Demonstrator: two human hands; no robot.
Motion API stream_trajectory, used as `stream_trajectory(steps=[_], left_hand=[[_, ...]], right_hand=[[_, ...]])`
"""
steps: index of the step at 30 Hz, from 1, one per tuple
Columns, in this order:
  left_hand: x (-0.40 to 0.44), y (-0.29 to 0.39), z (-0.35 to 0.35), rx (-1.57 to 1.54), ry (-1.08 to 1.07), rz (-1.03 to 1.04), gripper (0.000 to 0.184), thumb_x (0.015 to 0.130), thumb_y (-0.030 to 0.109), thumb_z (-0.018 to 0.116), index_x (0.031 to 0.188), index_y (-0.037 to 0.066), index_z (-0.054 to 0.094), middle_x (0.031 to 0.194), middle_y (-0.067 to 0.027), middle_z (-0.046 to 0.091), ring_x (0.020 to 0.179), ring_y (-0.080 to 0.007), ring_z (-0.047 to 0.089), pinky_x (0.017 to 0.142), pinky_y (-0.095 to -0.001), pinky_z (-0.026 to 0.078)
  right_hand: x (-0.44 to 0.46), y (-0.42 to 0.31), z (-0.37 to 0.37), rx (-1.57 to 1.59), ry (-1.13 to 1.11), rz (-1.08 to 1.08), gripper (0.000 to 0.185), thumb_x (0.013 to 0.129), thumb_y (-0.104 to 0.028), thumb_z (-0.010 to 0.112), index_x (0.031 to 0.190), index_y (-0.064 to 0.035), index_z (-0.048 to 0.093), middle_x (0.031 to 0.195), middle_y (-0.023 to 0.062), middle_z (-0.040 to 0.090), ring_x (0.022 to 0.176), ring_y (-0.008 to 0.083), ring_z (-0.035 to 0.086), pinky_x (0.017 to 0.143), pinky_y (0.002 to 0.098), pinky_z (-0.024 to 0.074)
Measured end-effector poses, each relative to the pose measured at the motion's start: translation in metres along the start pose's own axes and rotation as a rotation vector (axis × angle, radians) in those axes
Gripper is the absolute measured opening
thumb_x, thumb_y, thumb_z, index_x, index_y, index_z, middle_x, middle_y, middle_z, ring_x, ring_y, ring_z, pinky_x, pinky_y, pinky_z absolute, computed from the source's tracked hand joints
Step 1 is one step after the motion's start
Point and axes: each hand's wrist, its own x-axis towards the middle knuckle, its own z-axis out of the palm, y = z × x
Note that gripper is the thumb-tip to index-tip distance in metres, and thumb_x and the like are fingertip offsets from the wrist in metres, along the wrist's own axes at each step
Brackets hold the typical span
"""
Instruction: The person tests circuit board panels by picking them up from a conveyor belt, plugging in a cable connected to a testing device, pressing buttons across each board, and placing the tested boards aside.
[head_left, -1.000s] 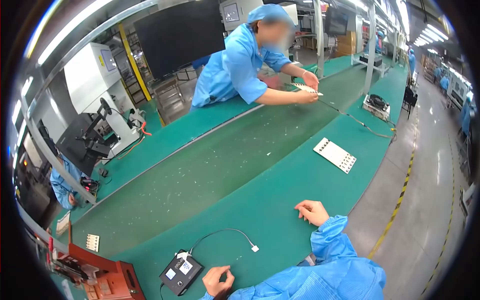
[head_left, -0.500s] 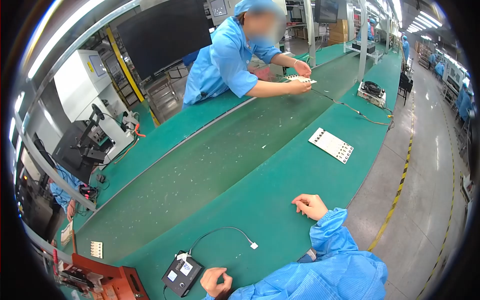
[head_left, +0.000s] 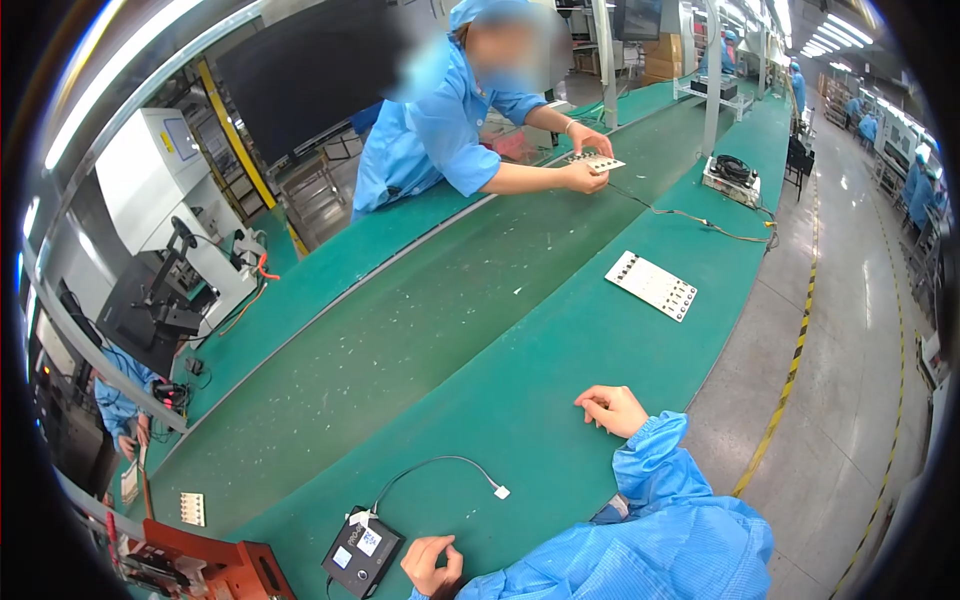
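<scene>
My left hand [head_left: 432, 565] rests at the near edge of the green bench, fingers curled in, and nothing shows in it. Just left of it lies a black control box [head_left: 362, 552] with white labels and a knob. A thin black cable loops from the box to a white connector [head_left: 501, 492] on the bench. Farther right, my right hand [head_left: 612, 410] lies on the bench with its fingers loosely folded and nothing visible in them. Beyond that hand, a white circuit board [head_left: 651, 286] with rows of dark round parts lies flat, apart from it.
Across the sunken belt [head_left: 400, 310], a co-worker [head_left: 430, 140] holds another board [head_left: 598, 162]. A small board [head_left: 192, 509] lies at the belt's left end, near an orange-red fixture [head_left: 215, 565]. A device with coiled black cable [head_left: 735, 178] sits at the far right.
The view has shifted slightly. Across the belt, the co-worker has tilted the board and moved a hand on it. My two hands stay in place.
</scene>
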Motion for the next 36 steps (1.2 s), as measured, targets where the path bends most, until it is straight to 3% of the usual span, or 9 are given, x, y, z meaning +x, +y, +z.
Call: stream_trajectory(steps=[9, 12, 15, 18, 20, 23, 30, 32, 36], left_hand=[[-0.023, -0.032, 0.001, 0.017, -0.035, 0.155, 0.035, 0.068, 0.002, 0.071, 0.103, 0.002, 0.063, 0.082, -0.0134, 0.065, 0.074, -0.0315, 0.062, 0.067, -0.0383, 0.051], [-0.045, -0.076, -0.001, -0.164, -0.314, 0.070, 0.035, 0.069, 0.009, 0.072, 0.102, 0.002, 0.063, 0.082, -0.0149, 0.064, 0.076, -0.0324, 0.062, 0.067, -0.0391, 0.050], [-0.028, -0.066, -0.008, 0.023, -0.276, 0.321, 0.037, 0.074, 0.020, 0.070, 0.105, 0.001, 0.061, 0.082, -0.0139, 0.064, 0.077, -0.0330, 0.061, 0.072, -0.0416, 0.049], [-0.035, -0.082, -0.014, -0.021, -0.484, 0.136, 0.041, 0.076, 0.028, 0.068, 0.106, 0.001, 0.060, 0.085, -0.0138, 0.065, 0.081, -0.0339, 0.061, 0.079, -0.0438, 0.047], [-0.029, -0.099, -0.011, -0.112, -1.055, -0.467, 0.042, 0.076, 0.027, 0.069, 0.107, 0.000, 0.060, 0.090, -0.0151, 0.065, 0.087, -0.0350, 0.060, 0.084, -0.0455, 0.044], [-0.038, -0.083, -0.018, -0.102, -0.600, -0.063, 0.042, 0.073, 0.025, 0.071, 0.104, 0.000, 0.062, 0.094, -0.0177, 0.065, 0.090, -0.0362, 0.060, 0.083, -0.0453, 0.046], [-0.029, -0.068, -0.018, -0.039, -0.596, -0.120, 0.047, 0.067, 0.024, 0.076, 0.105, 0.000, 0.062, 0.099, -0.0204, 0.064, 0.093, -0.0391, 0.059, 0.084, -0.0465, 0.046], [-0.032, -0.074, -0.010, 0.093, -0.455, 0.147, 0.046, 0.067, 0.022, 0.076, 0.105, 0.000, 0.062, 0.098, -0.0204, 0.064, 0.093, -0.0391, 0.059, 0.082, -0.0462, 0.048], [-0.011, -0.035, -0.016, -0.021, -0.582, -0.177, 0.040, 0.069, 0.017, 0.074, 0.103, 0.000, 0.062, 0.096, -0.0202, 0.063, 0.091, -0.0393, 0.060, 0.080, -0.0459, 0.049]], right_hand=[[-0.003, 0.000, 0.000, -0.004, 0.031, -0.036, 0.020, 0.091, -0.016, 0.056, 0.102, -0.0037, 0.068, 0.072, 0.0069, 0.068, 0.057, 0.0125, 0.062, 0.054, 0.0279, 0.0508], [-0.003, 0.001, 0.001, -0.009, 0.027, -0.074, 0.020, 0.091, -0.015, 0.056, 0.102, -0.0034, 0.068, 0.072, 0.0071, 0.068, 0.057, 0.0130, 0.062, 0.054, 0.0284, 0.0509], [-0.003, 0.000, 0.000, -0.020, 0.024, -0.057, 0.021, 0.091, -0.016, 0.055, 0.102, -0.0034, 0.068, 0.072, 0.0071, 0.068, 0.058, 0.0138, 0.062, 0.055, 0.0291, 0.0514], [-0.003, -0.002, 0.000, -0.016, 0.020, -0.046, 0.022, 0.091, -0.017, 0.055, 0.103, -0.0036, 0.068, 0.072, 0.0073, 0.068, 0.059, 0.0145, 0.063, 0.056, 0.0298, 0.0520], [-0.003, -0.002, 0.001, -0.048, 0.023, -0.056, 0.023, 0.091, -0.018, 0.054, 0.103, -0.0035, 0.068, 0.073, 0.0077, 0.069, 0.060, 0.0154, 0.064, 0.058, 0.0305, 0.0525], [-0.003, -0.001, 0.000, -0.043, 0.012, -0.059, 0.023, 0.091, -0.018, 0.054, 0.103, -0.0036, 0.068, 0.073, 0.0079, 0.069, 0.061, 0.0157, 0.064, 0.059, 0.0309, 0.0529], [-0.003, -0.003, 0.000, -0.056, 0.012, -0.056, 0.023, 0.090, -0.017, 0.054, 0.103, -0.0044, 0.068, 0.073, 0.0077, 0.069, 0.062, 0.0159, 0.065, 0.061, 0.0309, 0.0531], [-0.003, -0.004, -0.001, -0.060, 0.004, -0.033, 0.023, 0.091, -0.018, 0.054, 0.103, -0.0044, 0.068, 0.073, 0.0076, 0.069, 0.061, 0.0159, 0.065, 0.060, 0.0311, 0.0530], [-0.002, 0.000, 0.000, -0.055, 0.007, -0.057, 0.023, 0.091, -0.018, 0.054, 0.103, -0.0038, 0.068, 0.073, 0.0078, 0.069, 0.061, 0.0162, 0.064, 0.060, 0.0310, 0.0529]])
